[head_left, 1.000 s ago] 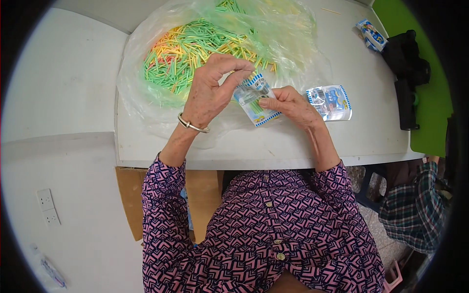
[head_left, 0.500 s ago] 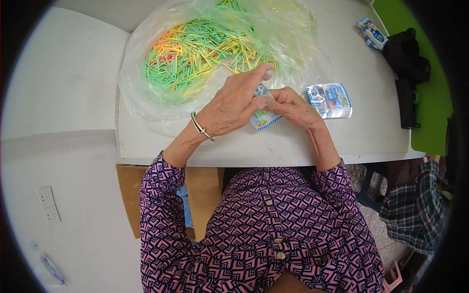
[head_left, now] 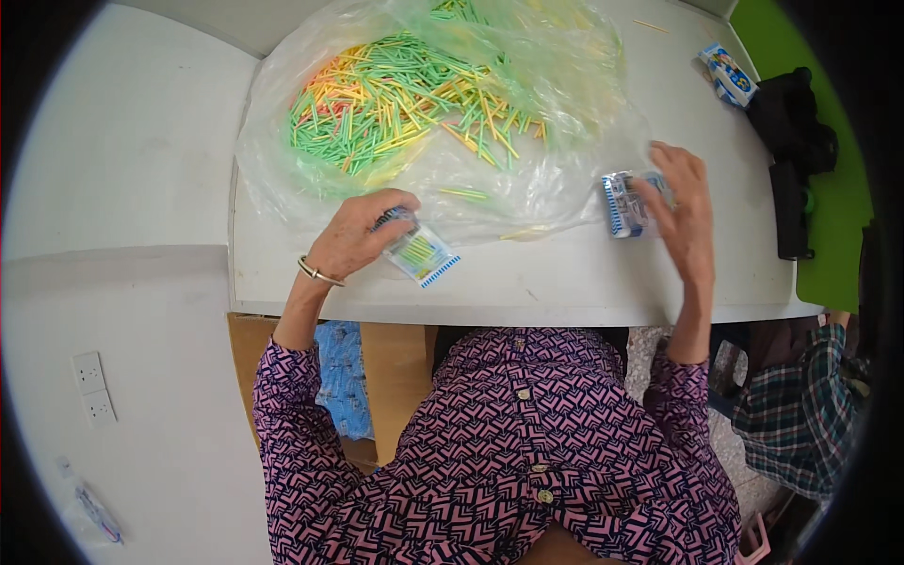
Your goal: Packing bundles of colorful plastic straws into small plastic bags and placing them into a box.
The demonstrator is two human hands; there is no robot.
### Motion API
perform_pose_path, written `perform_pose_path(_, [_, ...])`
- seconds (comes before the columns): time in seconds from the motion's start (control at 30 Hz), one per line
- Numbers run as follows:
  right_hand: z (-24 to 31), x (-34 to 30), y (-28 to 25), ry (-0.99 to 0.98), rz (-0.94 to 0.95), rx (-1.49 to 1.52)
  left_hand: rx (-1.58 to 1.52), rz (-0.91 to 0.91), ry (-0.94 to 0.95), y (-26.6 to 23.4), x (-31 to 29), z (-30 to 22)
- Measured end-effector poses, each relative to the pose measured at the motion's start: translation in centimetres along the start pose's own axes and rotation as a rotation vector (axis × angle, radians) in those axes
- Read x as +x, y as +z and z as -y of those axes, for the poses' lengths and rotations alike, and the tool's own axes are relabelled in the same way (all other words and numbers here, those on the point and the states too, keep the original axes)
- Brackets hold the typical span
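My left hand (head_left: 363, 231) pinches the upper end of a small clear packet (head_left: 421, 256) with blue striped edges and thin green-yellow sticks inside. Over to the right, my right hand (head_left: 687, 202) hovers above or touches flat blue-and-white packets (head_left: 621, 204), its thumb and fingers spread; whether it makes contact is hard to tell. Beyond both hands lies a large clear plastic bag (head_left: 268, 174), spread open. A heap of thin green, yellow and orange candy-like sticks (head_left: 377, 104) fills it. A few loose green sticks (head_left: 466, 194) rest near the bag's front.
A small blue-and-white package (head_left: 727, 75) lies at the back right, beside black objects (head_left: 796, 118) along a green panel (head_left: 838, 235). Below the table's left edge, a brown carton (head_left: 395, 377) stands next to blue packets (head_left: 346, 377). A person's plaid sleeve (head_left: 800, 405) shows at right.
My hands have parted from the middle. The left carried the packet left and nearer; the right let go of it and moved right to the flat packets.
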State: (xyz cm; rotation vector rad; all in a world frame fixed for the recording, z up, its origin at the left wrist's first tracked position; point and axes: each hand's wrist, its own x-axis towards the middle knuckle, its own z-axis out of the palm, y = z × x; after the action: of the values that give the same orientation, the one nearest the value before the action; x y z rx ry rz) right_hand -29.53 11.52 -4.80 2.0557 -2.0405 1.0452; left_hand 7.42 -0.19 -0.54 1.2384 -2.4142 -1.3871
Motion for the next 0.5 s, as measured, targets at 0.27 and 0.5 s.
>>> perform_pose_path(0.27, [-3.3,-1.2,1.8,0.206,0.168,0.04,0.913,-0.566,0.346,-4.1,7.7,1.9])
perform_pose_path(0.5, [-2.5,-0.5,1.2,-0.02,0.147,-0.169,1.42,-0.435,0.387,-6.3,10.2,3.7])
